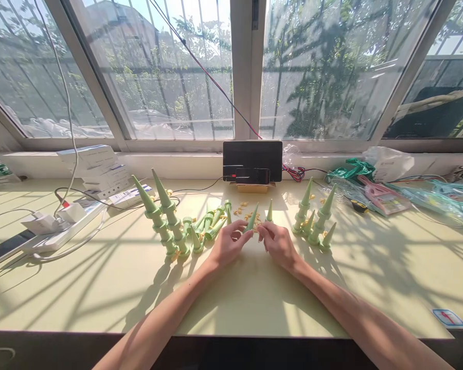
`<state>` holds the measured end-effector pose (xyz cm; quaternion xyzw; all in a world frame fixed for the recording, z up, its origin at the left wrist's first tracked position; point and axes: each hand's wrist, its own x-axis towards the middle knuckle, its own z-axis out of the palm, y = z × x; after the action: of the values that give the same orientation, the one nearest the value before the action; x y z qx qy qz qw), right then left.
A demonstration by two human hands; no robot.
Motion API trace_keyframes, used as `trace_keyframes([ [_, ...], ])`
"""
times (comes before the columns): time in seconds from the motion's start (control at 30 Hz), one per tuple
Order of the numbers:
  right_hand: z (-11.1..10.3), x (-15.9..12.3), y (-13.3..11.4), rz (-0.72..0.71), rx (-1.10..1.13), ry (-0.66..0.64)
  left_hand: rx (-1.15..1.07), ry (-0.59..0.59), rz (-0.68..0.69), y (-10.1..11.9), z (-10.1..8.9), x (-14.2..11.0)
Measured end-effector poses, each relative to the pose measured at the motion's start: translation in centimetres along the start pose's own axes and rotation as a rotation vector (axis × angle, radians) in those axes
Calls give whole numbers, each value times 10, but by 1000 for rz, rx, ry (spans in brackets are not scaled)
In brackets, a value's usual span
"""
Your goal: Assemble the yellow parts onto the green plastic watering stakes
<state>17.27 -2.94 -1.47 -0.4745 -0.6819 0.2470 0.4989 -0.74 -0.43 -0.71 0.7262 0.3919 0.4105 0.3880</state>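
My left hand [229,240] grips a small green cone [251,218] between thumb and fingers, its point upward. Close beside it, my right hand [280,245] is closed in a pinch; whatever lies between its fingertips is too small to name. Small yellow pieces [241,206] are scattered on the table just beyond both hands. Another green cone [269,211] stands behind my right hand, partly hidden. Loose green parts [208,221] lie left of my left hand. Tall green cone-topped stacks [172,223] rise farther left, and similar stacks [322,216] stand to the right.
At the back of the pale table [239,313], a dark tablet [252,151] and a phone [252,176] lean upright. A power strip [67,228] with cables and white boxes [96,164] sit left. Plastic bags [389,162] and pink packaging [384,195] lie right.
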Motion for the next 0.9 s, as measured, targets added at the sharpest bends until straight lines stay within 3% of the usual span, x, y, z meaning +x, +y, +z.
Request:
trace_keyframes([
  [0.27,2,2,4,57,28,8,28,7,8,-9,1,0],
  [0.73,3,2,-1,183,231,-14,7,1,-11,2,3,-2],
  [0.9,5,4,1,179,197,-6,11,7,-19,4,4,-2],
])
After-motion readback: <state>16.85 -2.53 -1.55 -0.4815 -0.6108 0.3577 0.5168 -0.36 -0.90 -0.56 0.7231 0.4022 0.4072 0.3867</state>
